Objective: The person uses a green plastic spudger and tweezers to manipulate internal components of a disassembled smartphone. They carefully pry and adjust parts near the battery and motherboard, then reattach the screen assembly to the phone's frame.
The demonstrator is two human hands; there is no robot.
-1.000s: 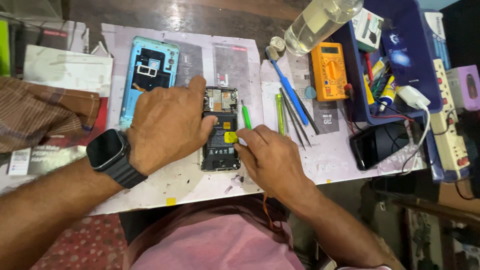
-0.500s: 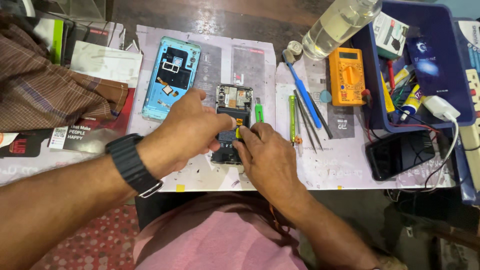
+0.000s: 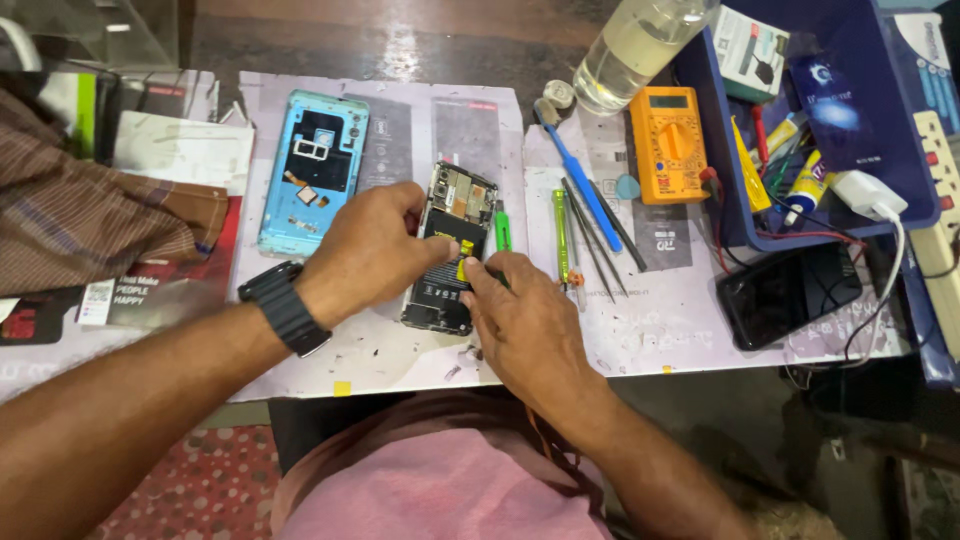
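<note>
An opened phone [image 3: 452, 250] lies on a pale work mat [image 3: 390, 350], its black battery and circuit board exposed. My left hand [image 3: 368, 250], with a black watch on the wrist, rests on the phone's left side, thumb on the battery. Fingers of my right hand [image 3: 525, 325] pinch a yellow tab [image 3: 466, 247] on the battery; a green-handled tool [image 3: 502, 232] pokes out above them. The phone's light blue back cover [image 3: 312, 185] lies to the left.
A green tool [image 3: 560, 235], thin probes and a blue screwdriver [image 3: 583, 195] lie right of the phone. Beyond sit an orange multimeter [image 3: 668, 145], a clear bottle [image 3: 640, 45], a blue bin [image 3: 850, 130] of supplies, a black phone [image 3: 790, 295]. Folded cloth [image 3: 100, 225] lies far left.
The view has shifted and come closer. My left hand has slid off the phone's middle to its left edge, and my right fingers now pinch the yellow tab on the battery.
</note>
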